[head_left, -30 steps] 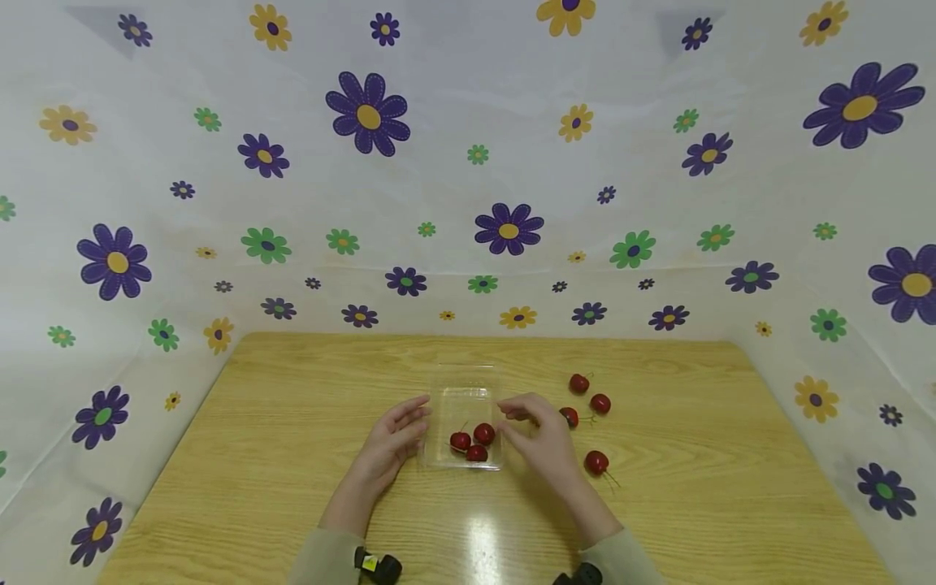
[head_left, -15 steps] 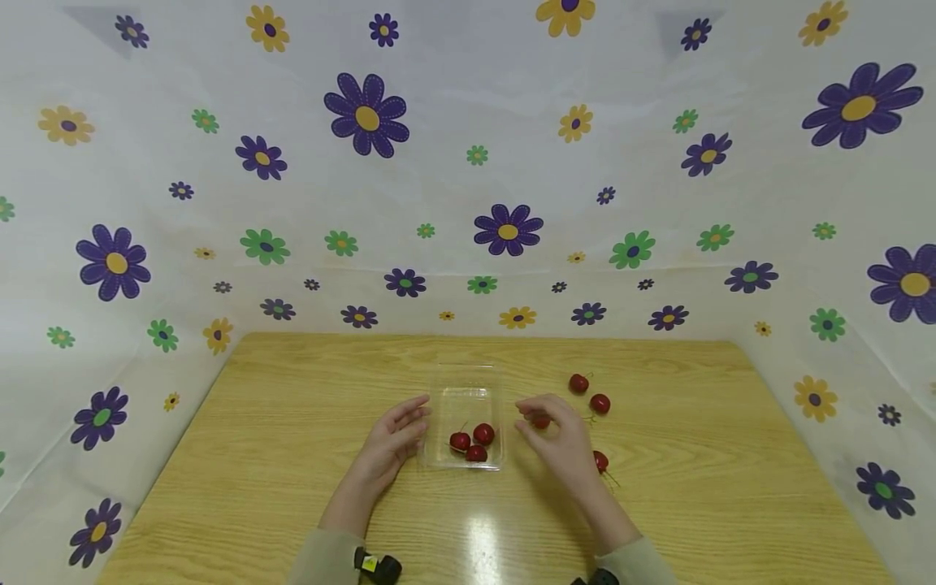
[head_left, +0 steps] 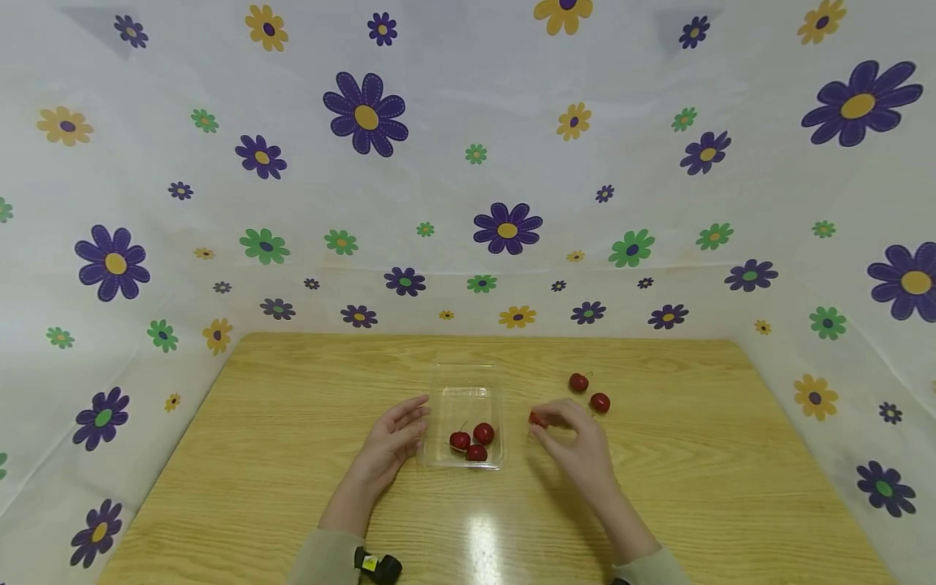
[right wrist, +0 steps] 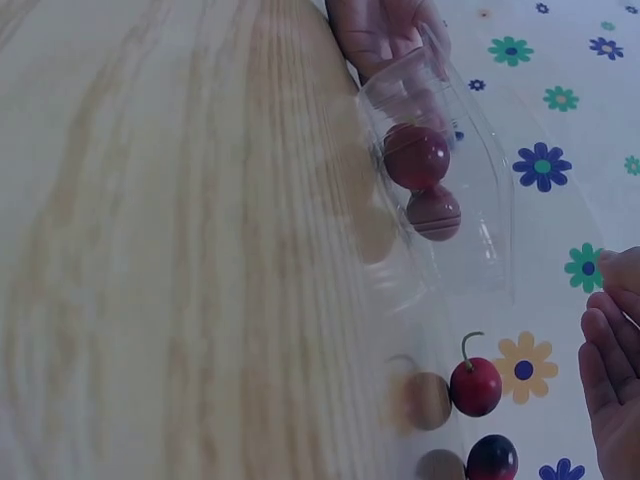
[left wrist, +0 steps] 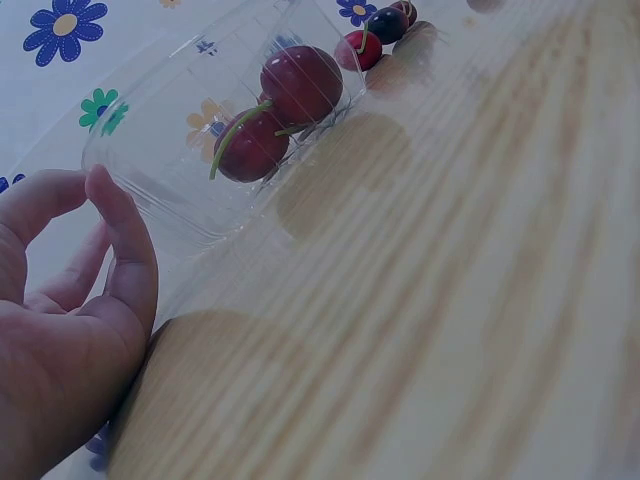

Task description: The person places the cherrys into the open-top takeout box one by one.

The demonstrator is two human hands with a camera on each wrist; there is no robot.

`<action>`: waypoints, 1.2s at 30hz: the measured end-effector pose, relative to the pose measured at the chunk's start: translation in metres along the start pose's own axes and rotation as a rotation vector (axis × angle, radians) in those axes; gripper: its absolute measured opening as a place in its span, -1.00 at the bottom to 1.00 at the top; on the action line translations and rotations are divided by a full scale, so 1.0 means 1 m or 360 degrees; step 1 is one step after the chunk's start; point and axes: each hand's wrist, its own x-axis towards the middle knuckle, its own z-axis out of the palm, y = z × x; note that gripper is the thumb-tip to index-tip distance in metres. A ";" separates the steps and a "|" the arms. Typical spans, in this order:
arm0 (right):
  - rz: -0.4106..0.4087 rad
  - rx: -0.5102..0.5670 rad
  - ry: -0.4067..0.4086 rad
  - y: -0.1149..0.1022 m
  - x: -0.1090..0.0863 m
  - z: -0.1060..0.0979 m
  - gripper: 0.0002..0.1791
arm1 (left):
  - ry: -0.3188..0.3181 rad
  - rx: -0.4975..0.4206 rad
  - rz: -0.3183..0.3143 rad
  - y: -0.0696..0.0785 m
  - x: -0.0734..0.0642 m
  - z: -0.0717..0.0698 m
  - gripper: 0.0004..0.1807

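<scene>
Cherry [right wrist: 475, 387], red, stemmed: on table [head_left: 702, 487], seen below fingertips of right hand [head_left: 578, 443]; fingers curved, apart, nothing visibly held. Risk: off-centre pinch on round, glossy skin may roll it away. Box [head_left: 461, 466], clear, left of those fingers: left hand [head_left: 391, 439] alongside, fingers relaxed, contact uncertain; looks light, may skid if bumped, jostling three cherries [head_left: 483, 434] inside.

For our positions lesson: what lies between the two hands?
The head view shows a clear container holding three cherries, then a cherry by the right hand.
</scene>
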 end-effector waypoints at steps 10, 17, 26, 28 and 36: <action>-0.0025 -0.0054 0.0044 0.006 -0.007 -0.013 -0.72 | -0.0007 -0.0016 -0.0001 0.000 0.000 0.000 -0.37; 0.0058 -0.0081 0.0049 0.012 -0.012 -0.023 -0.70 | -0.0003 -0.0015 -0.0006 0.001 0.000 0.000 -0.37; 0.0141 -0.0152 0.0057 0.016 -0.018 -0.038 -0.71 | -0.0001 -0.0005 -0.0010 0.001 0.000 0.000 -0.37; 0.0140 -0.0154 0.0069 0.017 -0.019 -0.041 -0.72 | 0.0002 0.0003 -0.0009 0.001 0.000 0.000 -0.36; 0.0156 -0.0147 0.0072 0.020 -0.024 -0.051 -0.73 | 0.0005 0.0013 -0.0011 0.000 0.001 0.000 -0.37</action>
